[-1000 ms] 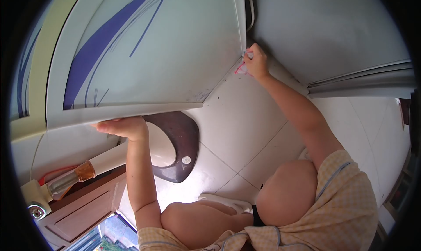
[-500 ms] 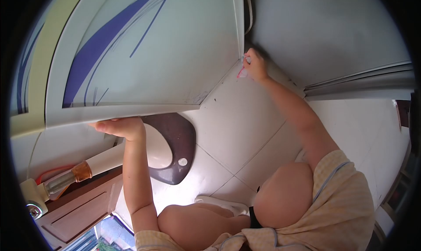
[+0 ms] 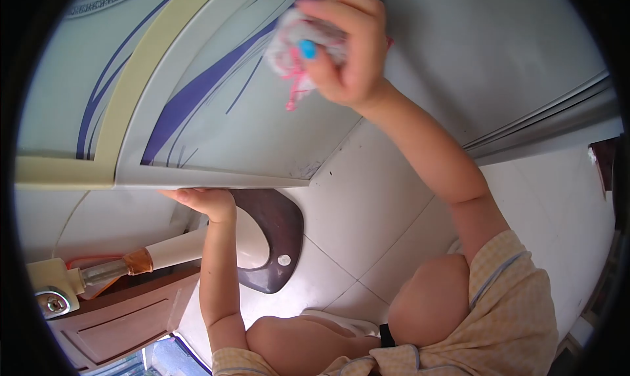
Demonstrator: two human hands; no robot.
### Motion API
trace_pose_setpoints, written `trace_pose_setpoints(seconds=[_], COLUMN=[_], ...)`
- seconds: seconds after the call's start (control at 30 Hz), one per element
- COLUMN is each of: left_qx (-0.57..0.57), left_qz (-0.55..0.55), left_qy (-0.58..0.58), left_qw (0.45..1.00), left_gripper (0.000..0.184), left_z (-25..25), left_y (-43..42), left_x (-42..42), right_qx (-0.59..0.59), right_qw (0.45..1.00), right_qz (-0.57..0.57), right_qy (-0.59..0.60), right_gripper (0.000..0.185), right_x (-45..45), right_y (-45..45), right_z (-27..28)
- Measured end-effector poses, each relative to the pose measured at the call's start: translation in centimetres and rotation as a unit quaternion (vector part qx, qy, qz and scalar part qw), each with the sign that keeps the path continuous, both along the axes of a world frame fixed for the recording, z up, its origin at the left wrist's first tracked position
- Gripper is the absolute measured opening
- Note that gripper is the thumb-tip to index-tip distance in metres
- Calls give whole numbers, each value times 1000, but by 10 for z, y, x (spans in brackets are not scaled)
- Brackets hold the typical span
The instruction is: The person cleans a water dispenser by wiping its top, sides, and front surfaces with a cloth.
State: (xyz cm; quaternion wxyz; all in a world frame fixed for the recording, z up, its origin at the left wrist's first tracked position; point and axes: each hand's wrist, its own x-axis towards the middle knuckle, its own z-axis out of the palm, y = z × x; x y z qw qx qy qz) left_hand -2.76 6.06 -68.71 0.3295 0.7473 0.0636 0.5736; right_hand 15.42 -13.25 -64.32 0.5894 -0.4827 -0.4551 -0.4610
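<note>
My right hand (image 3: 348, 44), slightly blurred, is raised in front of the glass-like panel with purple streaks (image 3: 210, 107). Its fingers are wrapped round a crumpled white and pink cloth (image 3: 298, 51), and a blue thumbnail shows. Whether the cloth touches the panel I cannot tell. Below the panel's bottom edge, my left hand (image 3: 207, 201) rests against the white frame (image 3: 197, 178), partly hidden by it, with its visible fingers stretched out to the left.
Beneath the panel stands a dark base (image 3: 285, 238) with a white post and a metal-and-cream fitting (image 3: 56, 291). A large grey surface (image 3: 485, 54) rises at the right. Pale tiles (image 3: 367, 199) cover the floor. A brown cabinet door (image 3: 118, 330) is at the lower left.
My right hand has lifted the cloth from the floor corner by the panel's edge, up and left in front of the panel. The view has shifted; my left hand stays at the frame's bottom edge.
</note>
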Motion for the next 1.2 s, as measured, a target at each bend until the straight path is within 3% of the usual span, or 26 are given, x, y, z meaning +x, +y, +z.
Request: trace_pose_setpoints(seconds=[0.03, 0.07, 0.13, 0.2, 0.23, 0.27, 0.33, 0.37, 0.53, 0.57, 0.6, 0.73, 0.8, 0.87, 0.9, 0.97, 1.0, 1.03, 1.1, 1.2], left_qx=[-18, -16, -23, -3, 16, 15, -18, -29, -9, -24, -23, -42, -56, -36, -34, -40, -37, -38, -42, -52], left_qz=[-15, -15, 17, 6, -9, -7, -13, -16, -22, -31, -31, -31, -24, 26, 27, -1, -2, 0, 5, -5], left_qy=[-7, -5, -19, 0, 14, 16, -18, -30, -24, -26, -29, -9, 4, -2, 0, -12, -12, -25, -34, -31], left_qw=[1000, 1000, 999, 1000, 1000, 1000, 1000, 999, 999, 999, 999, 999, 998, 999, 999, 999, 999, 999, 999, 998], left_gripper=[66, 66, 63, 64, 65, 65, 66, 66, 66, 65, 65, 70, 73, 75, 75, 73, 73, 73, 72, 69], left_z=[1, 3, 6, -12, -17, -20, -20, -18, -1, -1, -1, 4, 4, 0, 2, 8, 9, 10, 9, 8], left_y=[-2, -5, -11, 13, 20, 23, 17, 13, -5, -7, -6, -10, -11, -8, -8, -15, -16, -18, -18, -15], left_x=[0, 2, 4, -7, -10, -11, -6, -3, 3, 4, 4, 1, 0, 0, 0, 3, 6, 8, 8, 7], right_qx=[3, -20, -43, -49, -140, -141, -60, -86, -202, -235, -267, -321, -250, -94, -92, 62, 65, -48, 15, -11], right_qw=[1000, 994, 976, 981, 966, 966, 970, 974, 959, 938, 907, 870, 930, 968, 969, 969, 968, 987, 992, 988], right_qz=[-1, -108, -209, -190, -200, -197, -230, -209, -185, -193, -200, -175, -123, -156, -155, -192, -194, -96, -50, -74], right_qy=[1, -19, -34, -2, 90, 91, 46, 31, -79, -168, -257, -330, -238, -170, -168, -144, -143, -116, -114, -135], right_gripper=[27, 40, 55, 51, 54, 54, 40, 47, 42, 42, 41, 43, 41, 43, 43, 33, 33, 28, 18, 17], right_x=[2, 7, 10, 9, -11, -19, -29, -34, -66, -68, -68, -52, -43, -36, -30, -22, -20, -20, -26, -34], right_y=[11, 22, 33, 35, 27, 32, 49, 57, 57, 55, 50, 41, 39, 43, 45, 46, 45, 40, 53, 46], right_z=[2, 2, -4, -16, -19, -25, -56, -77, -161, -186, -187, -164, -128, -76, -53, -21, -22, -24, -31, -68])
